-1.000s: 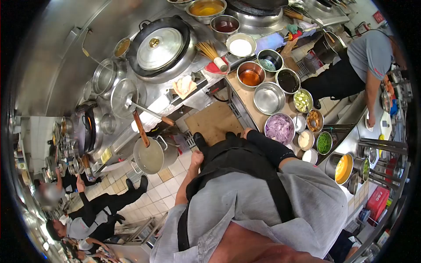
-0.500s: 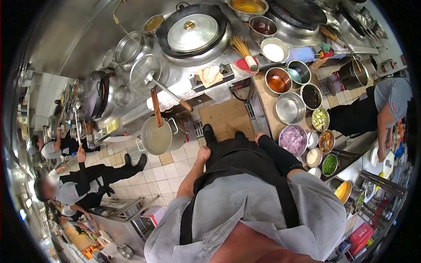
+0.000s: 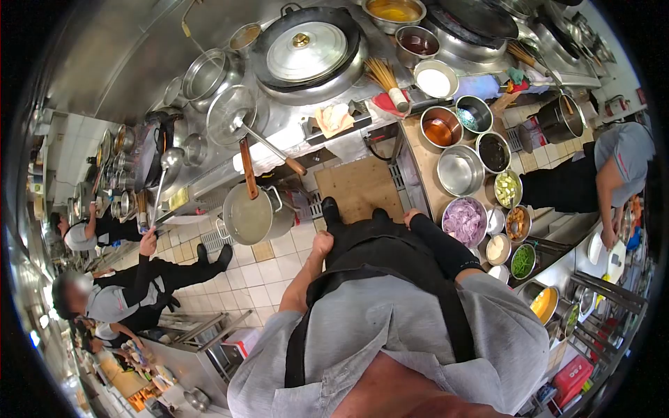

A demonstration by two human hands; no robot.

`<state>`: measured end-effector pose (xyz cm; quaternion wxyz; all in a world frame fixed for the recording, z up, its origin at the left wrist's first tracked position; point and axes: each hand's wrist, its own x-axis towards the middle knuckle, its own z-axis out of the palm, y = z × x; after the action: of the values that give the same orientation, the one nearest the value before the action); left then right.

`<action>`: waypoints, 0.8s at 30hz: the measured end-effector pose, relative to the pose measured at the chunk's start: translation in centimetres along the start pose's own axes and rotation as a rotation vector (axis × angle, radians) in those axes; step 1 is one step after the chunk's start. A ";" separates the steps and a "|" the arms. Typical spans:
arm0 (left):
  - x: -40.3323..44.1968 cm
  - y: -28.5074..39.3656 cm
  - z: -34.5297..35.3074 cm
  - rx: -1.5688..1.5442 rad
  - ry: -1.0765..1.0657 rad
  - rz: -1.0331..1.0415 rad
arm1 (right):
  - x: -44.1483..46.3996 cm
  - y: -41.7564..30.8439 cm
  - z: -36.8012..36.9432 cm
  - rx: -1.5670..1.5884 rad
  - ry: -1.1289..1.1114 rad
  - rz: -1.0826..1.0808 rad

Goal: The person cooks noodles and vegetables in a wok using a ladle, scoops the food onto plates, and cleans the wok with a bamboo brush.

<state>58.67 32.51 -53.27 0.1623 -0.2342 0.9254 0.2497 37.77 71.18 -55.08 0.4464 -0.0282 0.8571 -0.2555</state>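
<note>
My left hand (image 3: 322,242) hangs beside the black apron (image 3: 380,244), its fingers curled in a loose fist with nothing visible in it. To its upper left stands a tall pot of cloudy liquid (image 3: 247,214). Close to the edge of the ingredient table, my right hand (image 3: 412,217) hangs low; it is small in view and its fingers are mostly hidden. Nearest to it are a bowl of sliced purple onion (image 3: 465,221) and a bare metal bowl (image 3: 460,171).
Ahead is a steel range with a lidded wok (image 3: 306,56), a strainer (image 3: 231,115) and a bamboo brush (image 3: 387,83). A co-worker (image 3: 118,299) on the left holds a long ladle (image 3: 171,159). Another co-worker (image 3: 617,164) stands at right. Brown board (image 3: 359,188) lies on the tiles.
The left co-worker's raised hand and ladle have swung to the right, toward the range. The right co-worker's hands have shifted slightly. My own hands have barely moved.
</note>
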 end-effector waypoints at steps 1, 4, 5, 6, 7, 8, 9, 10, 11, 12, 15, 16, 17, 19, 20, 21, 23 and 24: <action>-0.1 0.3 -0.3 -0.030 0.008 -0.031 | 0.0 0.1 0.0 0.010 0.005 -0.001; -0.4 0.9 -1.3 0.063 -0.015 0.086 | -0.1 0.0 0.1 0.010 0.016 -0.010; -0.6 1.1 -1.4 0.061 -0.033 0.071 | -0.2 -0.1 0.1 0.006 0.017 -0.012; -1.6 3.2 -3.7 0.059 -0.050 0.055 | -0.5 -0.3 -0.1 0.007 0.012 -0.013; -2.2 4.5 -5.0 0.057 -0.067 0.039 | -0.7 -0.5 -0.3 0.000 0.007 -0.014; -2.4 4.5 -5.1 0.071 -0.054 0.060 | -1.0 -0.8 -0.6 -0.008 0.001 -0.015; -2.3 4.2 -4.7 0.085 -0.041 0.080 | -1.0 -1.1 -0.7 -0.022 -0.005 -0.016; -2.3 3.9 -4.4 0.100 -0.028 0.100 | -1.1 -1.2 -0.8 -0.037 -0.011 -0.018; -2.2 3.8 -4.0 0.037 -0.021 0.037 | -1.3 -1.3 -0.9 0.003 -0.023 0.001; -1.9 3.7 -3.6 -0.025 -0.013 -0.030 | -1.0 -1.1 -0.7 0.042 -0.039 0.018; -1.7 3.1 -3.1 -0.112 -0.028 -0.150 | 0.7 0.6 0.6 0.084 -0.029 -0.037; -1.7 3.4 -3.3 -0.123 -0.042 -0.171 | 1.0 1.0 0.8 0.084 -0.020 -0.050; -1.7 3.7 -3.4 -0.129 -0.034 -0.177 | 1.3 1.5 0.9 0.084 -0.010 -0.064; -2.3 4.7 -4.4 -0.140 -0.012 -0.195 | 1.3 1.2 0.7 0.081 -0.024 -0.045; -2.5 4.9 -4.7 -0.143 -0.006 -0.195 | 1.4 1.0 0.8 0.086 -0.041 -0.029; -2.5 4.9 -4.6 -0.146 0.000 -0.194 | 1.5 1.1 0.7 0.102 -0.072 0.004; -2.3 4.7 -4.5 -0.116 -0.009 -0.169 | 1.5 1.1 0.9 0.128 -0.079 0.035; -2.0 4.4 -4.3 -0.081 -0.025 -0.145 | 1.0 1.0 0.8 0.139 -0.054 0.032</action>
<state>57.25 34.30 -47.20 0.1819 -0.3038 0.8931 0.2774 37.99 71.45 -56.63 0.4744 0.0095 0.8252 -0.3064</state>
